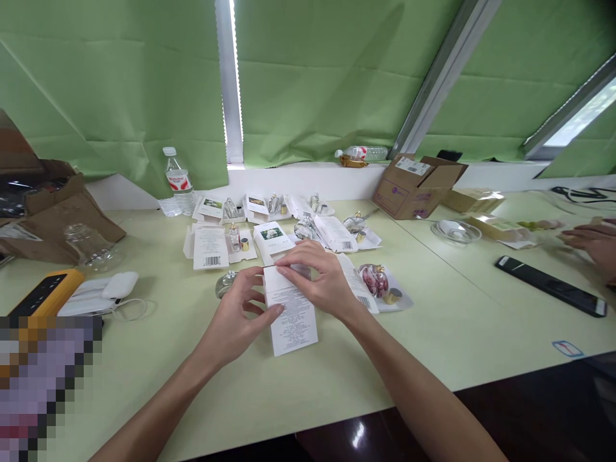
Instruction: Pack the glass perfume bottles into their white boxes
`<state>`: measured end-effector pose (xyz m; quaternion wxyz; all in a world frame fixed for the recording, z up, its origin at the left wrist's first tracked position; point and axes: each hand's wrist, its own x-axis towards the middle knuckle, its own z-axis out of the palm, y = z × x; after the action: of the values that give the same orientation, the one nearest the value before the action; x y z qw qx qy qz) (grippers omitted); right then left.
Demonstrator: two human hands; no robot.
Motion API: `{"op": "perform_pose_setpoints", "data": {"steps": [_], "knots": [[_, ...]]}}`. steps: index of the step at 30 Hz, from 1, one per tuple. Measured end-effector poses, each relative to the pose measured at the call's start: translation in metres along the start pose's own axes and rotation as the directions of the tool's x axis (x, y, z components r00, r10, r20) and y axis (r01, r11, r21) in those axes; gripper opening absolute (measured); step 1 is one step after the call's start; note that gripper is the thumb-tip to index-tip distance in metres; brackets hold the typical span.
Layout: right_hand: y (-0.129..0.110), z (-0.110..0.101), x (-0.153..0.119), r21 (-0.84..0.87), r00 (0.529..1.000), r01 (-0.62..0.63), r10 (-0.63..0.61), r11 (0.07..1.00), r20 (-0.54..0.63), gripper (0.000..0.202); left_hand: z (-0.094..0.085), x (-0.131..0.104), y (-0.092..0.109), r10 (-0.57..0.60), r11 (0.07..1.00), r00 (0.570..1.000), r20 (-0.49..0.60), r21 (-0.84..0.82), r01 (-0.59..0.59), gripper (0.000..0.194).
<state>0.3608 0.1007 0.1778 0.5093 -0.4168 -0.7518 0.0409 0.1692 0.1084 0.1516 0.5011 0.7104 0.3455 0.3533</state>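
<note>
A white printed carton [292, 321] stands in front of me at the middle of the table, its text side facing me. My left hand [243, 311] grips its left side, with the thumb on the front panel. At its top edge, the fingers and thumb of my right hand [320, 276] pinch the flap. Just behind my left hand is a glass perfume bottle [225, 283], partly hidden. A round bottle with a pink pattern [374, 280] lies right of my right hand, beside a gold cap [393, 296] on opened white packaging.
Several opened cartons [210, 247] with small bottles lie farther back. A cardboard box [416, 186] stands back right, a water bottle [178, 176] back left. On the right are a phone [550, 285] and another person's hand [594, 240]; on the left, a glass jar [94, 249] and a yellow device [48, 295].
</note>
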Motion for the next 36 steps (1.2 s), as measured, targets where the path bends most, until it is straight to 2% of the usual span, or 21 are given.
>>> {"op": "perform_pose_setpoints", "data": {"steps": [4,8,15,20,26,31,36], "knots": [[-0.001,-0.003,0.0,-0.036,0.999,-0.001,0.003,0.999,0.036,0.01,0.0,0.0,-0.001,-0.002,1.0,1.0,-0.001,-0.007,0.002,0.049],[-0.001,-0.004,0.0,0.059,0.989,0.007,-0.016,0.998,0.15,0.012,0.0,0.0,0.0,0.0,1.0,1.0,0.008,-0.001,0.0,0.045],[-0.007,-0.007,0.001,0.123,0.985,-0.042,0.021,0.991,0.169,0.003,0.0,0.0,0.0,-0.004,1.0,1.0,0.003,0.005,0.004,0.045],[-0.01,-0.012,0.003,0.267,0.982,-0.038,-0.013,0.963,0.189,0.019,0.001,0.0,0.0,-0.024,0.999,0.999,-0.021,0.034,0.024,0.046],[-0.012,-0.013,0.004,0.263,0.978,-0.051,-0.005,0.963,0.211,0.028,0.002,0.0,-0.001,0.006,0.999,0.999,-0.033,0.047,-0.005,0.049],[-0.009,-0.012,0.003,0.201,0.973,-0.06,0.012,0.978,0.23,0.009,0.002,-0.001,-0.003,0.058,0.985,0.998,-0.036,0.168,-0.051,0.047],[0.0,-0.009,-0.003,0.113,0.949,-0.114,0.075,0.987,0.308,0.026,0.002,-0.002,-0.007,0.114,0.925,0.992,-0.049,0.371,-0.088,0.05]]}}
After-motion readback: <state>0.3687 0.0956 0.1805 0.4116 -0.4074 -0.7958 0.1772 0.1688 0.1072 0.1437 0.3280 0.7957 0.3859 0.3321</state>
